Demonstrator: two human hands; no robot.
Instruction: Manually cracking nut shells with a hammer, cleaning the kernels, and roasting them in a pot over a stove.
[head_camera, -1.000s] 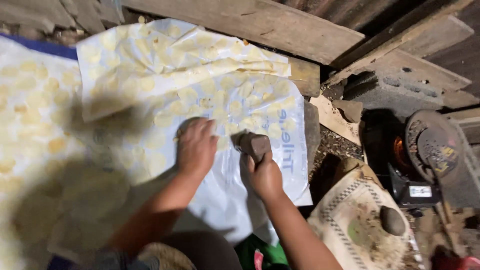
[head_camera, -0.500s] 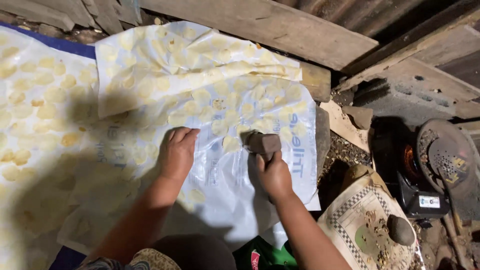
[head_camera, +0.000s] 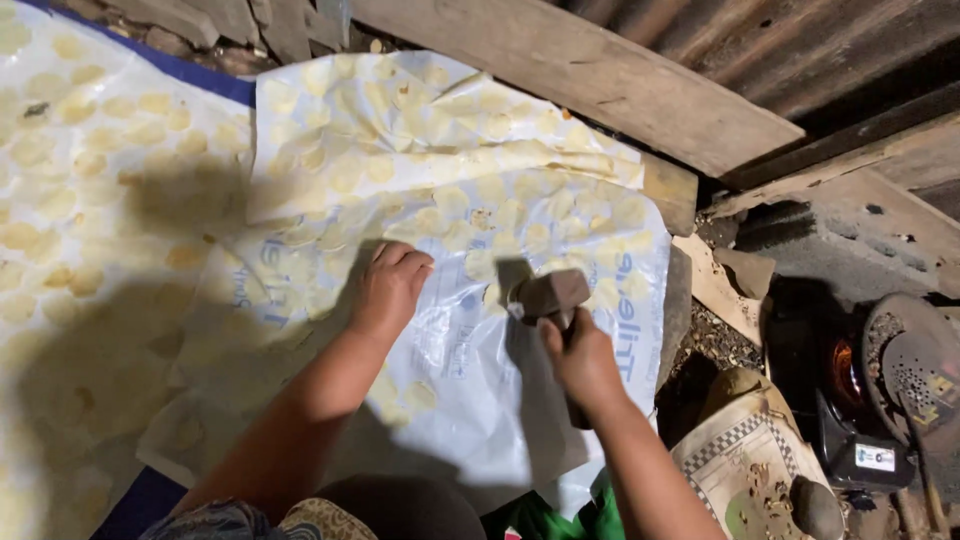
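A white plastic sheet (head_camera: 470, 360) with blue print lies over several flat round yellow pieces (head_camera: 345, 175). My left hand (head_camera: 388, 290) presses flat on the sheet, fingers spread a little. My right hand (head_camera: 580, 360) grips the handle of a mallet with a brownish block head (head_camera: 550, 292), which hovers just above the sheet to the right of my left hand. The handle is mostly hidden by my fist.
A second sheet with yellow pieces (head_camera: 70, 200) spreads at the left. A wooden plank (head_camera: 600, 75) runs along the back. At the right are a patterned tray (head_camera: 740, 470) with a dark stone (head_camera: 815, 505), a stove-like burner (head_camera: 850, 370) and a perforated ladle (head_camera: 920, 370).
The view has shifted, so sheet and hands sit lower right in frame. The mallet head stays raised just above the sheet; my left hand keeps pressing the sheet.
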